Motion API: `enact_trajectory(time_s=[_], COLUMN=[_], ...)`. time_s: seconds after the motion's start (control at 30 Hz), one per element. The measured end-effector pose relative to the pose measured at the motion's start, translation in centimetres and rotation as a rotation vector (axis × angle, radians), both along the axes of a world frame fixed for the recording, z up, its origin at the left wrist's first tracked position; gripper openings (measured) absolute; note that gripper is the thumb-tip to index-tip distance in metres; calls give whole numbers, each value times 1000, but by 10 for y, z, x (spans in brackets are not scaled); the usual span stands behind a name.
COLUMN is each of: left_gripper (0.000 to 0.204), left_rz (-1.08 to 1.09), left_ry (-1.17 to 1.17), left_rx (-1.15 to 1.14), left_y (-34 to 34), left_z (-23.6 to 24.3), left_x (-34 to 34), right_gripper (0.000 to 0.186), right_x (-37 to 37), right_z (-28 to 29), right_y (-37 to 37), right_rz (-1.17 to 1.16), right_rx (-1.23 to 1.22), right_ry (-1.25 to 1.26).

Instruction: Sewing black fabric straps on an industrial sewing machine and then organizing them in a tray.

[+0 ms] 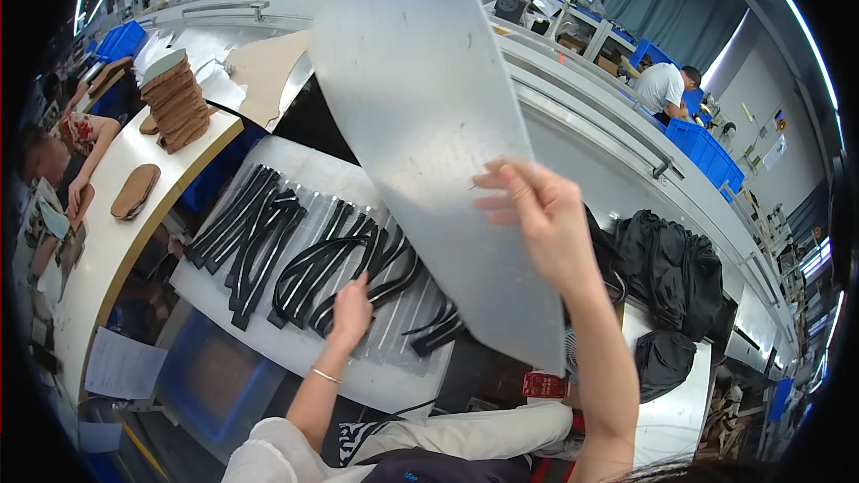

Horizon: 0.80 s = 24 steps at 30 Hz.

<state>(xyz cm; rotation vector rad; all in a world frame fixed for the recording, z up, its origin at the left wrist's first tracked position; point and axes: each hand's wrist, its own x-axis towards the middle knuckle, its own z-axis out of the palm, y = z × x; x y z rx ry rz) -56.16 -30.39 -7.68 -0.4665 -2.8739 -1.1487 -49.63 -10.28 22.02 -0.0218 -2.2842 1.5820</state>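
Black strips (259, 273) with a pale line along them, much like zipper tapes, lie in rows on a white board (215, 291). Several of them curl into loops in the middle. My left hand (353, 311) is closed at the looped strips, its fingertips pinching what looks like one of them. My right hand (546, 215) is raised in front of a large grey metal-looking panel (429, 107), fingers loosely stretched and apart. No held thing shows in it. The panel rises over the board and hides part of it; whether my fingers touch it is unclear.
A curved table (134, 250) at left bears a stack of brown pieces (174, 103); a person sits there. A blue bin (210, 385) stands below the board. Black bundled fabric (667, 273) lies at right. Another person (662, 89) works beyond the long rail.
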Motion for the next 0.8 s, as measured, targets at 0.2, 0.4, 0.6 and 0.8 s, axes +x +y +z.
enact_trajectory(time_s=[0.2, 0.4, 0.6, 0.8], left_gripper=[47, 70, 62, 30], left_rz=[56, -179, -114, -40], left_ry=[531, -121, -231, -83], left_rx=[-238, 673, 802, 264], left_y=[8, 87, 76, 21], left_z=[73, 93, 76, 75], left_x=[27, 85, 76, 59], right_gripper=[29, 31, 32, 29], right_x=[0, 3, 5, -1], right_z=[31, 17, 17, 38], right_y=[15, -32, -35, -4], right_rz=[-59, -104, -141, -154], right_rx=[99, 75, 5, -133], right_ry=[114, 129, 161, 220])
